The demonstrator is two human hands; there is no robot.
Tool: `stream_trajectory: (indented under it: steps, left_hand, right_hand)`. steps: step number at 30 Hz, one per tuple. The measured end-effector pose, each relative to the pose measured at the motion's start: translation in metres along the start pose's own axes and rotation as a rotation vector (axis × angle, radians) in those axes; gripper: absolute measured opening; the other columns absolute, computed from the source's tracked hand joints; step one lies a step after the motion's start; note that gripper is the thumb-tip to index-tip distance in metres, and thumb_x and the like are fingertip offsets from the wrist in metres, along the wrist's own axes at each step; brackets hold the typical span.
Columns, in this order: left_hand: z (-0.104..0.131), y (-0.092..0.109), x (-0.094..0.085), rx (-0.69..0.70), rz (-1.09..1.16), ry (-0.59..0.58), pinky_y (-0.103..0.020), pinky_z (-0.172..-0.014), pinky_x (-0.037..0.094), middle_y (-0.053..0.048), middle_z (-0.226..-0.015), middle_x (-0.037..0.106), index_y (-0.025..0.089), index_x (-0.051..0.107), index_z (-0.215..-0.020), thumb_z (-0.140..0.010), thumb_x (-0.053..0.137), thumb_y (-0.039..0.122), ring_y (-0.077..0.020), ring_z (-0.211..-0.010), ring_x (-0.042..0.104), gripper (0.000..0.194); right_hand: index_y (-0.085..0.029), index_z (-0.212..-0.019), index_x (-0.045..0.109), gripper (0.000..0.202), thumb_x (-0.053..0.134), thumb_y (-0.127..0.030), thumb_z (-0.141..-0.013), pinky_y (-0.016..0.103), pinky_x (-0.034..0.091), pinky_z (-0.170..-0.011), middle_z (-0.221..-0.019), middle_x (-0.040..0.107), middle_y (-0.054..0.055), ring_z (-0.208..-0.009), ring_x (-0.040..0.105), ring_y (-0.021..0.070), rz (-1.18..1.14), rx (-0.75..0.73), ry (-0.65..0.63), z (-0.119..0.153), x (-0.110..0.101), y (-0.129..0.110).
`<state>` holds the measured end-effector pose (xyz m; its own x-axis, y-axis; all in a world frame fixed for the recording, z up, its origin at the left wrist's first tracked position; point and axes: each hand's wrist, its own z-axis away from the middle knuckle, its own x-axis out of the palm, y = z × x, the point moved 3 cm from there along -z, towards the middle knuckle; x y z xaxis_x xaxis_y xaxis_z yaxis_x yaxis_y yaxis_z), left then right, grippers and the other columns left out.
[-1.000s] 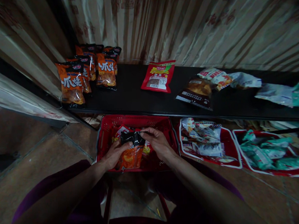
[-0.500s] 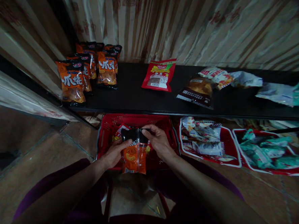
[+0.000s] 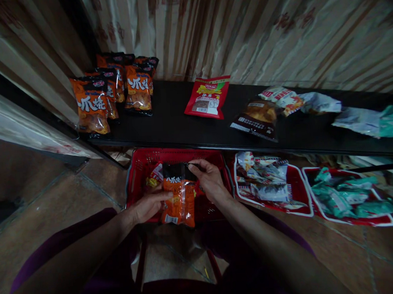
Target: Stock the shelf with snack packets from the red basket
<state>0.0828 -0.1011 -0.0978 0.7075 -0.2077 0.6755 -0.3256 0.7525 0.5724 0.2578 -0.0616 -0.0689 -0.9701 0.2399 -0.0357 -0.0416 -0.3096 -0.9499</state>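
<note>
The left hand (image 3: 147, 207), forearm slanting inward, clasps the left side of the bag (image 3: 179, 201), thumb across its front, with the basket (image 3: 197, 152) beneath both hands, and the right hand (image 3: 211, 180) pinches the bag's top right corner.

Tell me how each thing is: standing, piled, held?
Orange packet: held by both hands
Left hand: gripping its left side
Right hand: pinching its top right corner
Front basket: other packets inside
Orange shelf packets: standing upright
Red packet, brown packet: on the shelf, maybe lying
Middle basket: white packets piled inside
Right basket: green packets piled inside
</note>
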Motion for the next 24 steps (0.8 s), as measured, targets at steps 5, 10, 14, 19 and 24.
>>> stream_trajectory:
  steps: [5, 10, 14, 19, 24]
  left_hand:
    - [0.005, -0.005, -0.001, -0.053, -0.032, 0.019, -0.041, -0.087, 0.047, -0.012, -0.114, 0.066, 0.021, 0.056, -0.12, -0.072, 0.07, 0.021, -0.0259, -0.098, 0.064, 0.05]
    - [0.007, -0.004, 0.002, -0.098, 0.006, 0.061, -0.046, -0.089, 0.046, -0.013, -0.11, 0.067, 0.018, 0.059, -0.115, -0.07, 0.072, 0.02, -0.0277, -0.098, 0.064, 0.047]
    - [0.006, -0.005, -0.001, -0.088, 0.043, 0.092, -0.044, -0.088, 0.047, -0.011, -0.106, 0.069, 0.018, 0.058, -0.116, -0.069, 0.071, 0.017, -0.0254, -0.092, 0.066, 0.048]
    - [0.004, -0.006, -0.008, -0.058, 0.095, 0.127, -0.04, -0.087, 0.048, -0.01, -0.106, 0.07, 0.02, 0.055, -0.122, -0.072, 0.068, 0.017, -0.0246, -0.092, 0.066, 0.052]
    - [0.004, 0.002, -0.008, -0.011, 0.127, 0.159, -0.039, -0.089, 0.047, -0.009, -0.108, 0.069, 0.018, 0.057, -0.12, -0.073, 0.066, 0.017, -0.0245, -0.097, 0.065, 0.048]
  right_hand:
    - [-0.021, -0.075, 0.066, 0.022, 0.071, -0.036, -0.061, 0.028, 0.045, -0.067, -0.07, 0.065, -0.002, -0.065, 0.056, 0.0139, -0.02, 0.011, 0.011, -0.003, -0.001, 0.004]
    - [-0.021, -0.075, 0.067, 0.023, 0.073, -0.036, -0.059, 0.028, 0.045, -0.068, -0.07, 0.065, -0.003, -0.065, 0.056, 0.0129, -0.062, 0.052, 0.006, -0.002, 0.0, 0.005]
    - [-0.021, -0.079, 0.067, 0.028, 0.074, -0.04, -0.059, 0.026, 0.045, -0.071, -0.076, 0.066, -0.002, -0.071, 0.059, 0.0129, -0.143, 0.111, -0.068, 0.0, 0.003, 0.005]
    - [-0.023, -0.089, 0.065, 0.037, 0.075, -0.044, -0.06, 0.027, 0.048, -0.074, -0.096, 0.067, 0.001, -0.088, 0.061, 0.0161, -0.157, 0.181, -0.062, 0.003, 0.004, 0.007]
    - [-0.025, -0.098, 0.063, 0.041, 0.075, -0.042, -0.064, 0.03, 0.05, -0.078, -0.094, 0.07, 0.003, -0.09, 0.065, 0.0179, -0.135, 0.302, -0.192, 0.012, 0.007, 0.012]
